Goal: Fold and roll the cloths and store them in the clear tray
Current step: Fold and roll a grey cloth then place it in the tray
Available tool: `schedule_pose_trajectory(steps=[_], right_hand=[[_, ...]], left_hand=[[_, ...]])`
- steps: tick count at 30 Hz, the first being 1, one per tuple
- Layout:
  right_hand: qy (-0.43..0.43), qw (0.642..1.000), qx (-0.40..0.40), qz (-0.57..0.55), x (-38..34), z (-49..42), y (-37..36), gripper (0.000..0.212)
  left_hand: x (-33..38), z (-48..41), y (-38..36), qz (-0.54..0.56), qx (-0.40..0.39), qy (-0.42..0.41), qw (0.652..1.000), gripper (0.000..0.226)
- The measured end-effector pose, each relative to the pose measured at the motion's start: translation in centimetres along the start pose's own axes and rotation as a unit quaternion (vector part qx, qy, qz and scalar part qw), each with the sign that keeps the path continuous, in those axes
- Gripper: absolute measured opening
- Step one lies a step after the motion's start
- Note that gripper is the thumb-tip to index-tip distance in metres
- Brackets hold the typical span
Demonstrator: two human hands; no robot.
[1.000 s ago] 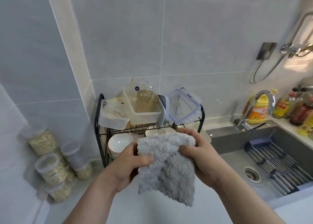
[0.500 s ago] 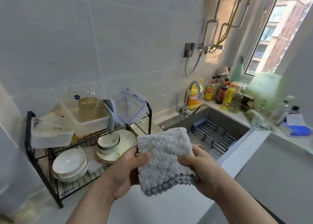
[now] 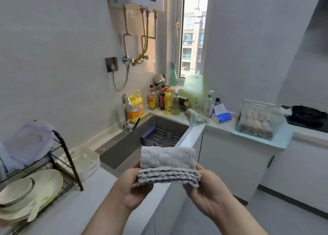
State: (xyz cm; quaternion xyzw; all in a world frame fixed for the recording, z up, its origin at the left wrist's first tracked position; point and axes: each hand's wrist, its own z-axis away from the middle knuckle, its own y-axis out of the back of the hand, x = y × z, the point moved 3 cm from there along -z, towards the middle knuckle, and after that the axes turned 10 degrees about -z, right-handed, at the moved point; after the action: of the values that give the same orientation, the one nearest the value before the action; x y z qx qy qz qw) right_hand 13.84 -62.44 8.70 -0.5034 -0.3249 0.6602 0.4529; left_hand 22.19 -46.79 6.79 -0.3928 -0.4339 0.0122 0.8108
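Note:
A grey fluffy cloth [image 3: 167,161], folded into a thick layered bundle, is held in the air over the counter's front edge. My left hand [image 3: 132,190] grips its left end and my right hand [image 3: 207,192] grips its right end, fingers curled underneath. The clear tray [image 3: 259,122] stands on the counter at the right, beside the stove, and holds several rolled cloths.
A steel sink [image 3: 150,135] with a faucet [image 3: 126,110] and a blue drain rack lies ahead. A black dish rack [image 3: 67,156] with plates and bowls stands at the left. Bottles [image 3: 159,99] and a tissue pack [image 3: 221,117] crowd the window corner; a black pan [image 3: 307,114] sits far right.
The view has swung right from the dish rack toward the sink and the clear tray. The cloth has gone from hanging loose to a compact, horizontal folded bundle between both hands.

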Motion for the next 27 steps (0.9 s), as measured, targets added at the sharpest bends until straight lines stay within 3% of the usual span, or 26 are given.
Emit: schedule_pose_trajectory(steps=[4, 7, 9, 11, 12, 15, 17, 21, 27], right_hand=[[0.032, 0.996, 0.056, -0.054, -4.7, 1.3, 4.6, 0.049], [0.029, 0.995, 0.092, 0.004, -8.4, 2.8, 6.9, 0.026], [0.035, 0.981, 0.156, 0.108, -10.9, 4.1, 8.4, 0.034], [0.104, 0.956, 0.176, 0.211, -13.5, 5.0, 9.0, 0.014], [0.144, 0.943, 0.174, 0.245, -14.8, 5.4, 9.2, 0.004], [0.226, 0.921, 0.158, 0.276, -18.5, 6.1, 10.0, 0.042], [0.257, 0.908, 0.160, 0.289, -20.6, 6.5, 10.5, 0.053], [0.293, 0.888, 0.159, 0.316, -23.8, 5.9, 11.8, 0.023], [0.324, 0.874, 0.196, 0.304, -29.2, 1.7, 13.6, 0.023]], left_hand=[[-3.9, -4.3, -4.4, 0.024, -0.006, 0.046, 0.999, 0.087], [-5.9, -5.7, -7.9, -0.037, -0.004, 0.043, 0.998, 0.037], [-7.3, -6.1, -10.6, -0.127, -0.028, 0.052, 0.990, 0.043], [-8.0, -7.1, -13.0, -0.245, -0.018, -0.003, 0.969, 0.038], [-8.2, -7.7, -14.0, -0.289, -0.023, -0.034, 0.956, 0.048], [-8.8, -9.8, -16.8, -0.351, -0.065, -0.055, 0.933, 0.054], [-8.9, -11.4, -18.2, -0.373, -0.084, -0.066, 0.921, 0.048], [-9.1, -15.4, -20.5, -0.384, -0.115, -0.084, 0.912, 0.043], [-8.6, -24.3, -23.7, -0.392, -0.190, -0.090, 0.896, 0.064]])
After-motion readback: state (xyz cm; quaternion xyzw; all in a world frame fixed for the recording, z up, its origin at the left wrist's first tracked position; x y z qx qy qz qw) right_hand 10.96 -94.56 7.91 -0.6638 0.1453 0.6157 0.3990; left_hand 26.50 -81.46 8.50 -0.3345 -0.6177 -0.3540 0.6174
